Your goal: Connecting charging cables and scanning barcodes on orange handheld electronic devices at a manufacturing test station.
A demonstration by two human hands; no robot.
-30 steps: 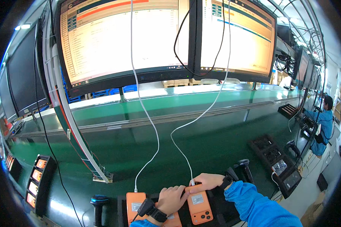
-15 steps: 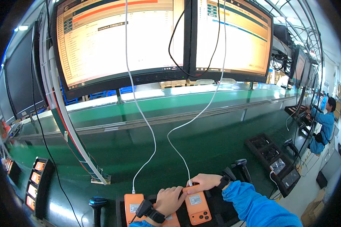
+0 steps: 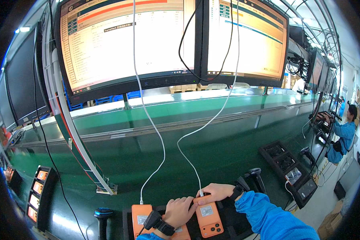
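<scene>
An orange smartphone (image 3: 210, 225) lies back up on a black foam tray (image 3: 233, 218), with a white label and a camera cluster at its lower end. At its upper left corner, the fingers of my left hand (image 3: 179, 212) are closed on the edge. My right hand (image 3: 217, 192) pinches the plug of a white cable (image 3: 193, 165) where it enters the phone's top end. To the left, a second orange phone (image 3: 137, 209) has another white cable (image 3: 163, 154) plugged in. My left hand and wrist partly cover a third orange phone (image 3: 182, 234). Both wrists wear black bands.
Two monitors (image 3: 128, 48) hang ahead above the green bench (image 3: 120, 160). Barcode scanners stand left (image 3: 103, 218) and right (image 3: 257, 178). A tray of orange phones (image 3: 44, 188) sits far left, a black tray (image 3: 282, 162) right. A co-worker in blue (image 3: 342, 134) is farther right.
Both my hands and the phones stay almost still. At far right, the co-worker's head and arms have shifted slightly. At the far left edge, a hand now shows by the tray.
</scene>
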